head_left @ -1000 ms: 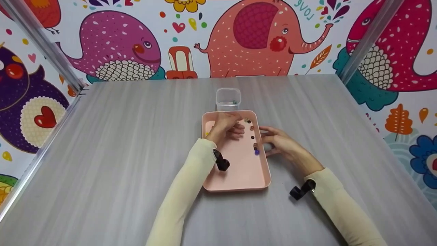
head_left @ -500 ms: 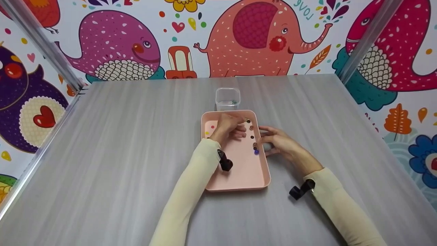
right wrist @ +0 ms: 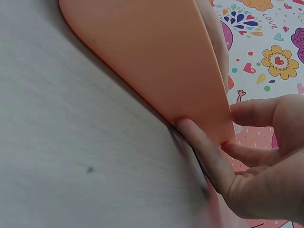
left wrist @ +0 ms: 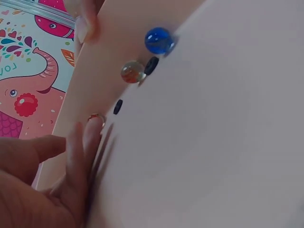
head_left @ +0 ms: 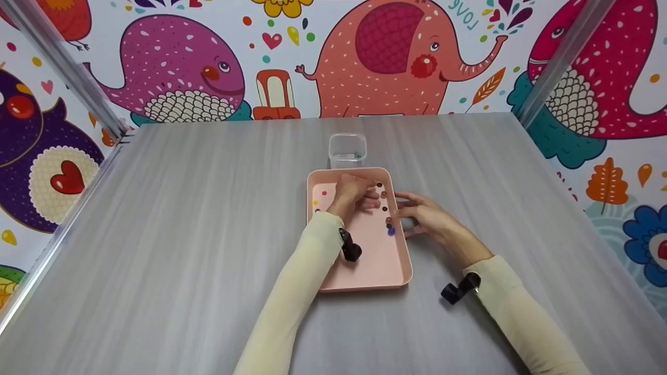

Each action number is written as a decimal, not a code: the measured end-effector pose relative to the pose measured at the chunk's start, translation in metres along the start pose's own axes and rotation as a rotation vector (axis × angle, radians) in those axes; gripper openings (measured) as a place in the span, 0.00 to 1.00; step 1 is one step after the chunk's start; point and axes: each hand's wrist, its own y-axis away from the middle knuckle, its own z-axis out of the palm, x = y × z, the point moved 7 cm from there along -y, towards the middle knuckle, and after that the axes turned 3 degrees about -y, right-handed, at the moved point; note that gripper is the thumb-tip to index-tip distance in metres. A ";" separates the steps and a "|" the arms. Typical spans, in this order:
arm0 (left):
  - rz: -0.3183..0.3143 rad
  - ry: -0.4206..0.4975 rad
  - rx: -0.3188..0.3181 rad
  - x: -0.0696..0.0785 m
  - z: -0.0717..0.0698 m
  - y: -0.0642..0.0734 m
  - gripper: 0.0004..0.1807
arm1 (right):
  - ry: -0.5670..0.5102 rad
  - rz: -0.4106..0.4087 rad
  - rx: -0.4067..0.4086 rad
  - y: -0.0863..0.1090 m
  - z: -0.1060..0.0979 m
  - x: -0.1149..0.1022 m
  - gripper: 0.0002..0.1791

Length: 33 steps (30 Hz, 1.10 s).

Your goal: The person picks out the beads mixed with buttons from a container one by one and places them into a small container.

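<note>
My left hand (head_left: 355,191) reaches into the pink tray (head_left: 370,268), its fingertips at the far right corner, over a small marble and beside a black disc (head_left: 379,185). I cannot tell whether the fingertips pinch the marble. In the left wrist view, a blue marble (left wrist: 158,41), a clear orange-streaked marble (left wrist: 132,72) and black discs (left wrist: 118,107) line the tray's wall. Another marble (left wrist: 96,117) is partly behind a finger. From outside, my right hand (head_left: 432,221) touches the tray's right wall, its fingers extended along the wall and at the rim.
A clear plastic box (head_left: 348,162) with small greenish pieces inside stands just beyond the tray. Along the tray's left side lie a pink-red dot-like piece (head_left: 324,193) and a yellow one (head_left: 315,202). Picture-covered walls (head_left: 292,57) border the grey table (head_left: 208,234).
My left hand has shifted slightly right inside the tray, its fingertips now over the light marble in the corner. The red and yellow pieces have come into sight. My right hand stays put.
</note>
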 end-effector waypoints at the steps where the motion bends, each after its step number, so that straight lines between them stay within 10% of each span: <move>1: 0.004 -0.006 0.003 0.000 0.000 0.000 0.08 | -0.001 0.000 -0.001 0.000 0.000 0.000 0.41; 33: 0.072 -0.099 0.040 -0.001 0.002 -0.005 0.10 | 0.031 -0.020 0.002 0.002 0.001 -0.003 0.40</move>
